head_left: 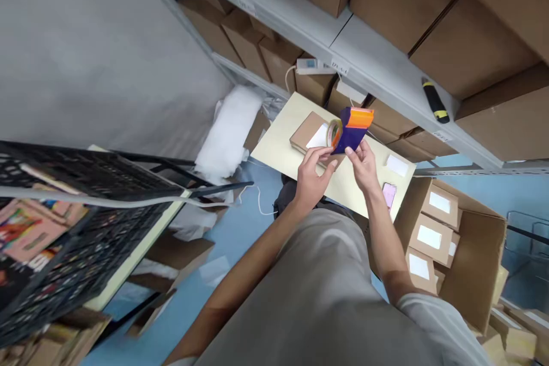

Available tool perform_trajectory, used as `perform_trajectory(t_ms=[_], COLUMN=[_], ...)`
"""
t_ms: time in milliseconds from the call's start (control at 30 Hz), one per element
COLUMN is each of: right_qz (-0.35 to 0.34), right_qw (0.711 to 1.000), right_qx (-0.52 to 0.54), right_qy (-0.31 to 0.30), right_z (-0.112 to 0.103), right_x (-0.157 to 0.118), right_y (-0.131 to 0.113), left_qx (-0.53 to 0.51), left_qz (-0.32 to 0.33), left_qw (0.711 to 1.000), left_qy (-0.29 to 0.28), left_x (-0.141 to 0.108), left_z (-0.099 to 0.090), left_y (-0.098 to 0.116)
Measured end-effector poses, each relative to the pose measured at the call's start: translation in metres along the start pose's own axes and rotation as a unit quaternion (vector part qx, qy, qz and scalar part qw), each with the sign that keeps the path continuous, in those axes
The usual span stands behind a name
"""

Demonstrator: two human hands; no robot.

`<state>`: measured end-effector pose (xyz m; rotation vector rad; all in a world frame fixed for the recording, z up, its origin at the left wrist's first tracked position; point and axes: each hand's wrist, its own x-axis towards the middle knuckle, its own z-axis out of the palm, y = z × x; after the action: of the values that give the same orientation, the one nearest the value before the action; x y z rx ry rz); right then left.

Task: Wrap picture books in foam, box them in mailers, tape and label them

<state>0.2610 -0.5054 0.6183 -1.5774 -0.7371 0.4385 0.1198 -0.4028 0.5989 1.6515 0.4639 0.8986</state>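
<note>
My right hand (363, 167) grips the lower end of a purple and orange tape dispenser (354, 136), thumb on its near face. The dispenser is raised above the table, its orange edge pointing away from me. A roll of tape (334, 134) sits on its left side. My left hand (314, 176) is at the roll's lower edge, fingertips at or touching it; thumb and fingers are apart with a gap between them. Beneath, on the cream table (274, 140), lies a flat brown cardboard box (306, 130) with a white label, partly hidden by the dispenser and my left hand.
A phone (389, 195) and white labels (397, 165) lie on the table's right side. To the right stands a large open carton (476, 263) holding several labelled boxes. Shelves (377, 68) of cartons rise behind, with a yellow-black cutter (436, 102). White wrap (231, 128) stands left.
</note>
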Motion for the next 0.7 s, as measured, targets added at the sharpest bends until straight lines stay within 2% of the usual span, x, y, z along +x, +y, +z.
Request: perform_trajectory(t_ms=[67,133,400,467,567,700], right_qz=[0.035,0.05,0.107,0.113,0.088,0.008], right_qw=[0.999,0.998,0.992,0.992,0.996,0.981], right_qx=[0.03,0.032,0.054,0.046,-0.029,-0.189], right_qy=[0.004,0.009,-0.044,-0.037,-0.019,-0.039], right_z=[0.013,0.016,-0.008,-0.014,-0.025,-0.051], right_x=[-0.028,-0.047,-0.079,-0.084,-0.09,-0.096], right_y=[0.004,0.004,0.004,0.006,0.006,0.002], left_qx=[0.033,0.057,0.075,0.082,0.078,0.083], left_qz=[-0.001,-0.007,0.028,0.041,0.039,0.06], left_qw=[0.999,0.998,0.991,0.989,0.991,0.994], left_qy=[0.011,0.009,-0.106,-0.12,-0.101,-0.043], left_x=[-0.015,-0.026,-0.046,-0.047,-0.045,-0.034], left_z=[-0.002,-0.005,-0.005,-0.005,-0.007,-0.015], left_y=[0.003,0.004,0.0,0.0,0.01,0.039])
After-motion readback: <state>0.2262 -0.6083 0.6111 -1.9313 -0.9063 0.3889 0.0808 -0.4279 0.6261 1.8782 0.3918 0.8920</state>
